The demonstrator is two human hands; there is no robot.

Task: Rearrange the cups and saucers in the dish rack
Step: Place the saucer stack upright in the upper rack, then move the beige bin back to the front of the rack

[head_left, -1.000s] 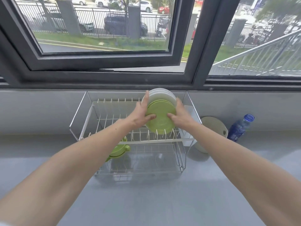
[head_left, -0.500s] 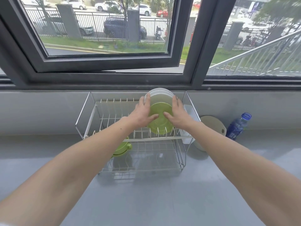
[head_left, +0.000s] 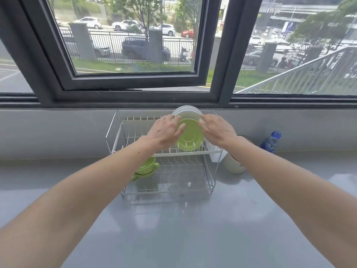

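Two tiers make up the wire dish rack standing on the grey counter under the window. Starting at the left, the upper tier's slots are bare, and on the lower tier a green cup sits mouth-down, with a handle poking toward the rack's front left edge. It looks close to that edge, so a jolt to the frame could tip it out onto the counter.

Moving toward the middle, the left hand has its fingers spread and laid against the left rim of the green saucer, the thumb across its face. That saucer stands upright in the upper-tier slots, and directly behind it, also upright, are the white saucers; I cannot tell how many are stacked there. The right hand mirrors the left, fingers curled at the right rim near the white ones. Whether either hand truly grips or only steadies, I cannot tell.

Trouble is likeliest here: the saucers probably are smooth and thin-edged, so an uneven pull from one side could twist one out of its slot and knock it against its neighbour, or drop it through to the tier below.

Farther right, a cream container sits just beside the rack and a blue bottle stands by the wall; a wide sweep of the right elbow could topple either.
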